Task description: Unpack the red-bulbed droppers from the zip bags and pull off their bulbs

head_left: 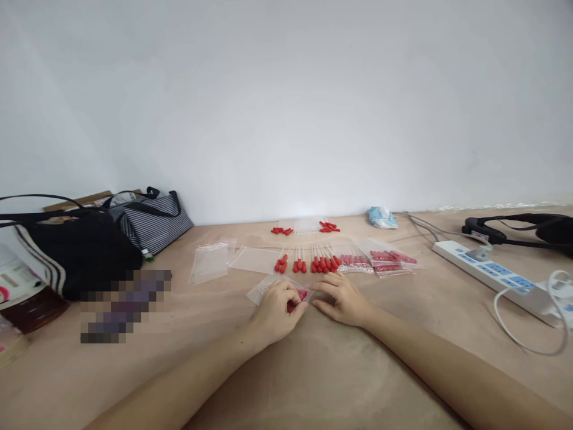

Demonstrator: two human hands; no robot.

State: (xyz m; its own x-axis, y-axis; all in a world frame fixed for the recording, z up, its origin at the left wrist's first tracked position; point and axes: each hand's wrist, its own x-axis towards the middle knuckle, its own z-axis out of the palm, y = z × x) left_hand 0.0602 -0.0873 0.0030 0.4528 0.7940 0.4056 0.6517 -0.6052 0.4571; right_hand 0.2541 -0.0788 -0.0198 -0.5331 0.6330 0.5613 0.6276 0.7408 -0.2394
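Observation:
My left hand [278,310] is closed on a small clear zip bag [258,292]. Red heads of sticks show inside it beside the thumb; the fingers hide much of the bag. At the bag's right corner is my right hand [344,300], its thumb and forefinger apart and their tips at or close to the plastic. Just beyond the hands lie pale sticks with red heads in small groups, among them a trio [299,266] and a larger cluster [324,263]. Filled bags [387,260] overlap to the right. Flat clear bags [212,263] lie on the left.
More red-headed sticks [330,227] lie near the wall. At right are a power strip [487,272] with cables and a black strapped object [519,233]. A blue-white crumpled packet [382,217] sits at the back. Black [89,251] and striped [154,221] bags stand left, near a bottle [31,304].

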